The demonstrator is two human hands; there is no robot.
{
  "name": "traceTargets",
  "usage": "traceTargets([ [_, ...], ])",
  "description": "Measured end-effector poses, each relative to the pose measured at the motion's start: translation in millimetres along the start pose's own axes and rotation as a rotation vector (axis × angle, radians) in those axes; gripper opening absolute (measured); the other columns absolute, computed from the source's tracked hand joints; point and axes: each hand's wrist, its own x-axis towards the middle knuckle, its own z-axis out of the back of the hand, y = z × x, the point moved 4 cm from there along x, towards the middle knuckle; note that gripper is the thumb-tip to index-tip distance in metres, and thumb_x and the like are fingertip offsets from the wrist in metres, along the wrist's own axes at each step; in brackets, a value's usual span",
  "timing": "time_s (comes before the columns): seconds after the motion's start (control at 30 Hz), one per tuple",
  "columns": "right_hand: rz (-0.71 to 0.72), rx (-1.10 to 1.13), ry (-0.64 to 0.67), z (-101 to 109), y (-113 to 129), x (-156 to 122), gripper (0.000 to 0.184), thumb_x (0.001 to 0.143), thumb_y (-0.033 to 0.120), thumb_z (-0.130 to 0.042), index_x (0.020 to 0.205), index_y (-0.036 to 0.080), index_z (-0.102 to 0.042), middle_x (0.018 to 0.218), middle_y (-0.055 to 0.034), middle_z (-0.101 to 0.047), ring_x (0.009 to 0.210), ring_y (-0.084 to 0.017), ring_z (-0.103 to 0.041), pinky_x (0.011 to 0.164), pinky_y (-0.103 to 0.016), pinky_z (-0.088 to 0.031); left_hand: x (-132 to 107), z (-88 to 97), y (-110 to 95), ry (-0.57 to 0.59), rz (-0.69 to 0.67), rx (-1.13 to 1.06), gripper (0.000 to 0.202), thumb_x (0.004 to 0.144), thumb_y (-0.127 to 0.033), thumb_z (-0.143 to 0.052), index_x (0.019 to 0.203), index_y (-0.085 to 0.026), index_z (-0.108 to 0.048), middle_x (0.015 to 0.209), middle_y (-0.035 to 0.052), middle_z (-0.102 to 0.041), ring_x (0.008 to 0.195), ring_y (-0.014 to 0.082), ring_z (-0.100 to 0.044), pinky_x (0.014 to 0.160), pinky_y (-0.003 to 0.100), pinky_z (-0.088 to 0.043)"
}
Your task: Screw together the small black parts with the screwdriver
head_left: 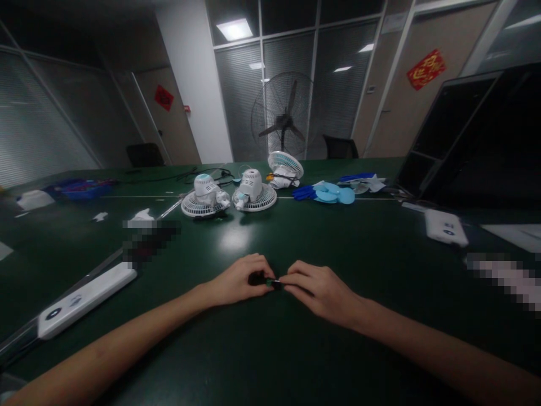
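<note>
Low over the green table, my left hand (247, 278) and my right hand (319, 286) meet around a small dark piece with a green part and a shiny edge (275, 283). Left thumb and fingers pinch its green end. From the other side, my right fingertips press together on its shiny end. The piece is too small and too dark for me to tell its kind. Beyond my hands stand white fan heads (255, 194), their round grilles lying face down on the table.
Behind these are another white fan head (285, 169) and light blue fan blades (335, 193) beside blue gloves. A long white device (87, 301) lies at left, a white box (446, 227) at right. A dark monitor (473, 135) stands at the right edge of the green table (270, 349).
</note>
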Motion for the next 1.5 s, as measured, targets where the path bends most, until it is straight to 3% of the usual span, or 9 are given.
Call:
traceTargets([
  [0.37, 0.117, -0.052, 0.070, 1.0, 7.5, -0.3, 0.027, 0.109, 0.025, -0.058, 0.133, 0.023, -0.070, 0.121, -0.0065, -0.068, 0.097, -0.017, -0.069, 0.074, -0.027, -0.057, -2.3, -2.4, -4.9, 0.029, -0.024, 0.081, 0.020, 0.101, -0.033, -0.068, 0.118, -0.023, -0.072, 0.114, 0.0078, -0.066, 0.107, 0.0251, -0.060, 0.093, 0.037, -0.049],
  [0.63, 0.052, -0.054, -0.062, 7.8, 6.0, -2.1, 0.024, 0.106, 0.023, -0.060, 0.126, 0.022, -0.073, 0.110, -0.0066, -0.070, 0.089, -0.017, -0.069, 0.071, -0.028, -0.054, -7.5, 0.2, -11.4, -0.015, 0.044, 0.136, 0.019, 0.103, -0.030, -0.064, 0.120, -0.023, -0.069, 0.115, 0.0081, -0.067, 0.107, 0.0251, -0.061, 0.093, 0.037, -0.050],
  [0.8, 0.012, 0.008, -0.223, 12.2, 1.2, -4.5, 0.026, 0.105, 0.020, -0.058, 0.128, 0.021, -0.072, 0.109, -0.0083, -0.070, 0.088, -0.018, -0.069, 0.072, -0.029, -0.055, -22.6, -7.7, -32.6, -0.103, 0.159, 0.109, 0.013, 0.103, -0.028, -0.063, 0.116, -0.024, -0.064, 0.115, 0.0067, -0.069, 0.105, 0.0243, -0.064, 0.092, 0.039, -0.052],
  [0.93, -0.002, 0.019, -0.238, 11.2, -0.5, -4.5, 0.026, 0.106, 0.021, -0.059, 0.128, 0.021, -0.072, 0.110, -0.0085, -0.070, 0.089, -0.018, -0.069, 0.074, -0.029, -0.057, -40.1, -26.6, -58.1, -0.010, 0.069, 0.190, 0.019, 0.105, -0.025, -0.058, 0.124, -0.027, -0.061, 0.135, 0.0080, -0.070, 0.126, 0.0278, -0.063, 0.108, 0.047, -0.047],
  [1.03, -0.002, 0.016, -0.227, 11.3, -0.2, -4.4, 0.026, 0.105, 0.020, -0.059, 0.128, 0.022, -0.072, 0.110, -0.0084, -0.071, 0.090, -0.018, -0.069, 0.074, -0.029, -0.058, -52.1, -32.0, -61.7, 0.034, 0.043, 0.220, 0.024, 0.106, -0.023, -0.055, 0.129, -0.029, -0.059, 0.147, 0.0085, -0.065, 0.137, 0.0273, -0.060, 0.116, 0.049, -0.044],
  [1.17, -0.005, 0.009, -0.211, 12.5, 0.6, -4.2, 0.026, 0.105, 0.020, -0.059, 0.128, 0.021, -0.072, 0.110, -0.0082, -0.070, 0.088, -0.017, -0.069, 0.072, -0.028, -0.058, -64.0, -11.8, -36.3, 0.013, 0.075, 0.308, 0.034, 0.108, -0.024, -0.052, 0.142, -0.029, -0.056, 0.149, 0.0094, -0.064, 0.142, 0.0278, -0.057, 0.120, 0.052, -0.042],
  [1.37, -0.009, 0.042, -0.201, 12.4, 0.8, -3.7, 0.026, 0.107, 0.020, -0.058, 0.129, 0.020, -0.071, 0.112, -0.0083, -0.070, 0.088, -0.017, -0.068, 0.071, -0.027, -0.059, -90.9, 57.1, 47.2, -0.146, 0.276, 0.422, 0.038, 0.108, -0.036, -0.053, 0.144, -0.031, -0.061, 0.153, 0.0076, -0.062, 0.138, 0.0303, -0.060, 0.115, 0.051, -0.048],
  [1.5, -0.018, 0.047, -0.194, 11.8, 0.0, -3.5, 0.026, 0.107, 0.021, -0.058, 0.128, 0.019, -0.072, 0.112, -0.0083, -0.070, 0.088, -0.016, -0.068, 0.070, -0.027, -0.059, -104.0, 83.7, 86.7, -0.183, 0.367, 0.421, 0.040, 0.106, -0.043, -0.050, 0.142, -0.029, -0.064, 0.155, 0.0068, -0.060, 0.138, 0.0318, -0.059, 0.115, 0.051, -0.048],
])
